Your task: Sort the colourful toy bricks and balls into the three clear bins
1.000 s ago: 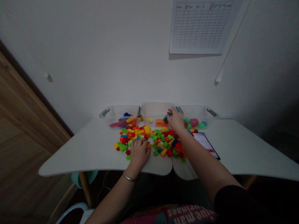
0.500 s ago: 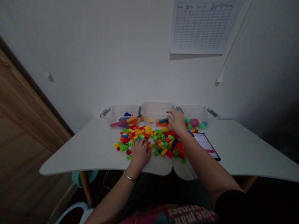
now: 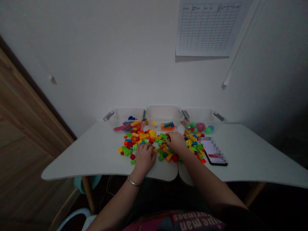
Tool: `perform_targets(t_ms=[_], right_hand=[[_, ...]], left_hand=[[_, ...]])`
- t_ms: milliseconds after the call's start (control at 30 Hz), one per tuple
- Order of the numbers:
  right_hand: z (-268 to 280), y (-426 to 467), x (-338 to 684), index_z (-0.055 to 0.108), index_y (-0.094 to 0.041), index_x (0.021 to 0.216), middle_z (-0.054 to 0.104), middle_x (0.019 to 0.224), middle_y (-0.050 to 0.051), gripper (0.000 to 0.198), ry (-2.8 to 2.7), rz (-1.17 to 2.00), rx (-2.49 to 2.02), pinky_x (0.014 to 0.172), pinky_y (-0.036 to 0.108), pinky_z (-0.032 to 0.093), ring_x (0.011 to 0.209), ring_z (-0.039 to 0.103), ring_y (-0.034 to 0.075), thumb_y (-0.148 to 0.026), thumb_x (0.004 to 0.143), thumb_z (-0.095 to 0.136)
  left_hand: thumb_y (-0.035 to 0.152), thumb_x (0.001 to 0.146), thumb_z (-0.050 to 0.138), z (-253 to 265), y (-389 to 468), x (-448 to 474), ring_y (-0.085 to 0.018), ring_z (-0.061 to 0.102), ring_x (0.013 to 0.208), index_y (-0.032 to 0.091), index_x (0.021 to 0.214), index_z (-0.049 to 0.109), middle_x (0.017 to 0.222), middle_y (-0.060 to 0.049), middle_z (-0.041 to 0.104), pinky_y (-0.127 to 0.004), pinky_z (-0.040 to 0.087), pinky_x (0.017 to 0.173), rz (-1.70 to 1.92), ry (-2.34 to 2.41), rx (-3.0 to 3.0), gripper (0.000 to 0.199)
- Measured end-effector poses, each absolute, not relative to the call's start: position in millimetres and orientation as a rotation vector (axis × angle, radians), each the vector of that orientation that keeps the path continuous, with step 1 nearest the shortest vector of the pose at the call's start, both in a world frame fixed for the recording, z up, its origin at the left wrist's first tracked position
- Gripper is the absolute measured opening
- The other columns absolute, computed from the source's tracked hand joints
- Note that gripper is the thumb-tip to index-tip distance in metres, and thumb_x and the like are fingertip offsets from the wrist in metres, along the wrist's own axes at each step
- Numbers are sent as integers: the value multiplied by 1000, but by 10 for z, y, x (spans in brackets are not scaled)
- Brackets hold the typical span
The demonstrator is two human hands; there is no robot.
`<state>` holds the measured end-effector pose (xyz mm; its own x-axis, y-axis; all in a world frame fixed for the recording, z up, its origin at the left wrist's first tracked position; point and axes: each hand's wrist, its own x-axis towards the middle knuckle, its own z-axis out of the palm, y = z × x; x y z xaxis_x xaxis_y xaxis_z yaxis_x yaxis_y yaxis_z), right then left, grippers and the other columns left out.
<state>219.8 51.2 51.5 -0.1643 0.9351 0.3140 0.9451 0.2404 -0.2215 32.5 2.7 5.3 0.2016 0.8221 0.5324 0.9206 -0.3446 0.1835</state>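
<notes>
A heap of mixed toy building bricks (image 3: 144,136) in red, yellow, green, orange and blue covers the middle of the white table. My left hand (image 3: 145,157) rests at the near edge of the heap, palm down, fingers slightly bent and apart, with nothing visible in it. Over the right part of the heap is my right hand (image 3: 177,142), its thumb and forefinger apart beside a green brick (image 3: 164,136). The bricks under its palm are hidden.
Behind the heap stand three clear boxes: a left box (image 3: 127,113) with bricks, a middle box (image 3: 164,111) with a few pieces, and a right box (image 3: 201,113) with balls. A phone (image 3: 213,155) lies right of the heap. The table (image 3: 86,154) ends close to me.
My right hand has come down and towards me from above the middle box to the heap. Bricks at the right of the heap now show. My left hand has stayed in place.
</notes>
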Motion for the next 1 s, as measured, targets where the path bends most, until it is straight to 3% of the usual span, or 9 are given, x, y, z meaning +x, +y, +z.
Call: perform_targets(t_ms=[633, 867, 1000], right_hand=[[399, 616, 2286, 66, -19, 110, 70, 110, 8, 29, -1935, 6, -1581, 94, 33, 43, 104, 61, 22, -16, 86, 51], [545, 771, 2407, 68, -19, 90, 71, 81, 3, 19, -1527, 333, -1335, 72, 30, 51, 73, 64, 18, -27, 78, 56], [782, 934, 2501, 67, -17, 88, 70, 78, 5, 21, -1350, 280, -1250, 67, 29, 49, 67, 61, 17, -31, 76, 57]], left_hand=[[22, 81, 59, 46, 27, 323, -27, 56, 103, 22, 98, 69, 111, -8, 66, -48, 41, 98, -864, -1671, -2286, 19], [24, 83, 57, 40, 39, 314, -27, 55, 103, 21, 100, 69, 112, -7, 66, -47, 41, 98, -829, -1670, -2308, 20], [23, 84, 56, 31, 40, 306, -27, 55, 104, 22, 100, 69, 112, -6, 66, -48, 41, 99, -839, -1676, -2302, 20]])
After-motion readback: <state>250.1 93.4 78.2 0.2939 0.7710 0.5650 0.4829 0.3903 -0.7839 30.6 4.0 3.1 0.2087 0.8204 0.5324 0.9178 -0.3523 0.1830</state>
